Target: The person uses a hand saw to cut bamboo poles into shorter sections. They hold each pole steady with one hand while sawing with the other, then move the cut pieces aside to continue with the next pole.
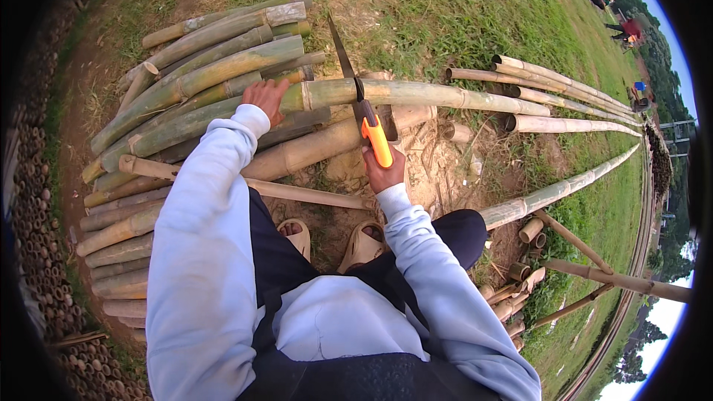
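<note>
My right hand [386, 168] is closed round the orange and dark handle of a hand saw [343, 52]. The saw's dark blade points away from me and crosses a long green bamboo pole [416, 94]. Whether its teeth have cut into the bamboo, I cannot tell. Left of the blade, my left hand [266, 98] grips the same pole from above, fingers bent over it. Under and beside this pole lies a thicker tan bamboo pole [319, 147]. Pale sawdust [434, 171] covers the ground just right of the saw.
Cut bamboo lengths [215, 67] are stacked on the left. Several long poles [564, 89] stretch away to the right. Short bamboo offcuts [512, 297] and a propped bamboo frame [587, 271] stand at my lower right. Two people are far off at the upper right.
</note>
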The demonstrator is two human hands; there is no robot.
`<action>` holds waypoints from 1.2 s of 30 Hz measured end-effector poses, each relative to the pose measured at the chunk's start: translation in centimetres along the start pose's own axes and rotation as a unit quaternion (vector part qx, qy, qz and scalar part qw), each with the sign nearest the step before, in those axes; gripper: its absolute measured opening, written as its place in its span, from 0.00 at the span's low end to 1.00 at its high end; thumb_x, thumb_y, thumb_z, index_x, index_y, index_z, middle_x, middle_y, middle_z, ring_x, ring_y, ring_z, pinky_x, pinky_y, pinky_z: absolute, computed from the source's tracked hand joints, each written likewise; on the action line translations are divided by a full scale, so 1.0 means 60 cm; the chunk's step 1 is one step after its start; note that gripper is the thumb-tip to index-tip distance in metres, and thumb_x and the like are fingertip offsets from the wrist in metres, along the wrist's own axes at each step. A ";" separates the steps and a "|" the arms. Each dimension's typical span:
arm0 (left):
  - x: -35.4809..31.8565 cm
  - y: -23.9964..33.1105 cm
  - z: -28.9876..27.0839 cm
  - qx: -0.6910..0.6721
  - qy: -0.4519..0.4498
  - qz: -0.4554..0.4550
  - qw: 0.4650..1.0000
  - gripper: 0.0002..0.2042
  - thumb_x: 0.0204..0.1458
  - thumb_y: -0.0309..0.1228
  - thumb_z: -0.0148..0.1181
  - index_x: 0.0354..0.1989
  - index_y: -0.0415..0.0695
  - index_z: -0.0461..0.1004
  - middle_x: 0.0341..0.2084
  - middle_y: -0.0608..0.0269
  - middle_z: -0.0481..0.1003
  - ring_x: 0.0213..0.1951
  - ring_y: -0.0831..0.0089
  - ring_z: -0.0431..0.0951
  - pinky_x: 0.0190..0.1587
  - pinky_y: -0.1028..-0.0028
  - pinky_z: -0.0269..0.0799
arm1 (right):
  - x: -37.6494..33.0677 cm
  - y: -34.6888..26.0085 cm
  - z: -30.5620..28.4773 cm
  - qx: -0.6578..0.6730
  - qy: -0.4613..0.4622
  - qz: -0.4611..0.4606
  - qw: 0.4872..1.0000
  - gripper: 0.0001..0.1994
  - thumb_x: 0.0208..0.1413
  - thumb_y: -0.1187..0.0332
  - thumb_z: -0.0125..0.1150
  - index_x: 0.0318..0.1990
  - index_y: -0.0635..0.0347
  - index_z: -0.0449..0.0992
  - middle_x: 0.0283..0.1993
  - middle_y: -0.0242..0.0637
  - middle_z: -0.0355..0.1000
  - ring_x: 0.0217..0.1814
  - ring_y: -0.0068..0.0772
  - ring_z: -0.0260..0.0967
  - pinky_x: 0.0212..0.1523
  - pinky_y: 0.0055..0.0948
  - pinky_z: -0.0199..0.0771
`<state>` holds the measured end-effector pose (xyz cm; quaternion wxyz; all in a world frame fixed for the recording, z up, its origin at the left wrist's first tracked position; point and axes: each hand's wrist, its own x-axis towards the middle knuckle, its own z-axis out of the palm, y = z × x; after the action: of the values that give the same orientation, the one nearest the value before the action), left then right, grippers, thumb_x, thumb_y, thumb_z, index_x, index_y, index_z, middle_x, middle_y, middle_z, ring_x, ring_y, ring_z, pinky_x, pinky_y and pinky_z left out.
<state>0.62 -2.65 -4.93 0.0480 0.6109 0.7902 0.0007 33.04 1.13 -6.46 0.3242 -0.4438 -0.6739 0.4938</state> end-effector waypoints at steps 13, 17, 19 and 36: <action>-0.006 -0.044 -0.019 -0.030 -0.038 -0.036 0.998 0.31 0.42 0.33 0.73 0.57 0.48 0.65 0.47 0.48 0.76 0.52 0.47 0.76 0.55 0.53 0.68 | -0.219 -0.058 -0.089 0.006 -0.007 -0.028 1.000 0.08 0.60 0.76 0.59 0.45 0.72 0.77 0.24 0.32 0.72 0.21 0.19 0.67 0.25 0.22 0.67; 0.016 -0.063 -0.072 -0.019 -0.045 -0.036 0.998 0.31 0.43 0.33 0.72 0.58 0.48 0.65 0.47 0.47 0.76 0.52 0.46 0.76 0.54 0.53 0.69 | -0.226 -0.073 -0.104 0.003 0.009 -0.083 0.996 0.07 0.59 0.77 0.58 0.41 0.72 0.76 0.18 0.31 0.69 0.17 0.19 0.64 0.21 0.20 0.64; 0.031 -0.086 -0.098 -0.008 -0.036 -0.044 0.998 0.32 0.44 0.34 0.72 0.58 0.49 0.65 0.47 0.47 0.76 0.51 0.46 0.77 0.54 0.52 0.69 | -0.226 -0.069 -0.112 -0.024 0.008 -0.104 0.994 0.06 0.59 0.77 0.57 0.40 0.73 0.76 0.18 0.31 0.68 0.17 0.19 0.64 0.21 0.21 0.64; 0.178 -0.152 -0.087 -0.073 -0.068 -0.240 0.966 0.35 0.56 0.60 0.57 0.69 0.56 0.65 0.66 0.57 0.67 0.71 0.56 0.58 0.74 0.46 0.41 | -0.216 -0.116 -0.125 0.018 0.060 -0.061 0.996 0.06 0.58 0.75 0.64 0.39 0.70 0.78 0.20 0.31 0.72 0.19 0.18 0.68 0.23 0.21 0.68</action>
<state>-11.22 5.67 -1.10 0.1446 0.3964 0.9066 0.0056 42.80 -8.78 2.44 0.4011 -0.4247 -0.6704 0.4576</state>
